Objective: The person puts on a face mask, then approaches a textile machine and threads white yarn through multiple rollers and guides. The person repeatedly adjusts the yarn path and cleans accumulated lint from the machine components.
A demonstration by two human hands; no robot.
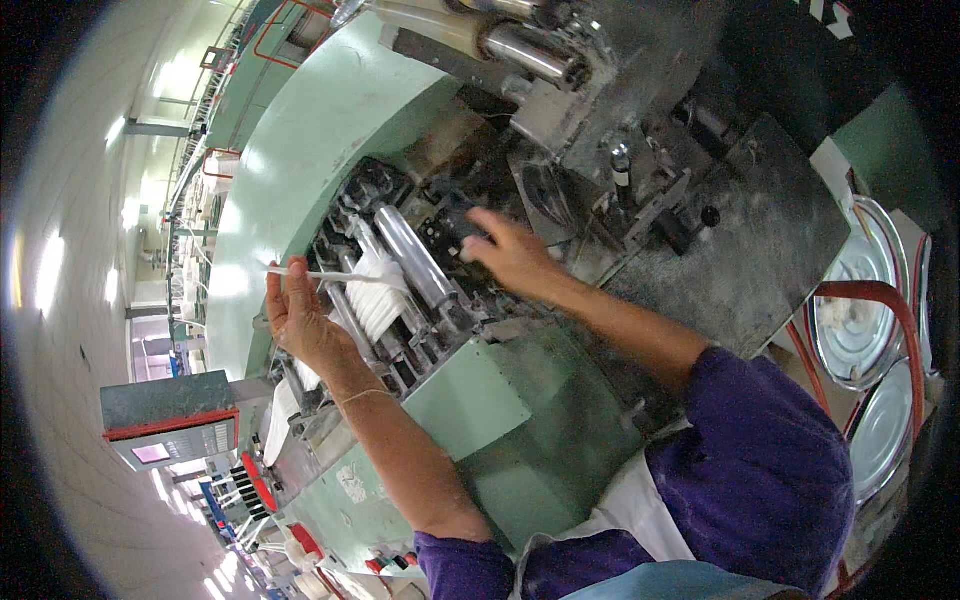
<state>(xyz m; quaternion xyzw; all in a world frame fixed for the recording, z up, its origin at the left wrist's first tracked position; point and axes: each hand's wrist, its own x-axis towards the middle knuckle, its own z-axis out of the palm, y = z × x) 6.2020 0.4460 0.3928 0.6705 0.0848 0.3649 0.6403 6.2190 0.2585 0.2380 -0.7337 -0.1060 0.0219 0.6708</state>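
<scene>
The left hand [300, 315] is closed around a thin white stick [335, 275], which it holds between thumb and fingers. The stick points to the right of this hand, and its far end touches the white fibre strands [380, 290] that lie on the rollers. The right hand [510, 252] is to the right of the left one, a little further away, with the fibre strands and a shiny metal roller [412, 258] between them. Its fingers are bent and rest on the dark parts of the roller area; the hand is blurred, so I cannot tell if it grips something. Both hands are over the open part of a pale green machine [480, 400], whose cover is just below the hands. Beyond the right hand there is a grey metal plate [760, 250] with dust on it. Far to the right of it stand round metal cans [860, 300].
</scene>
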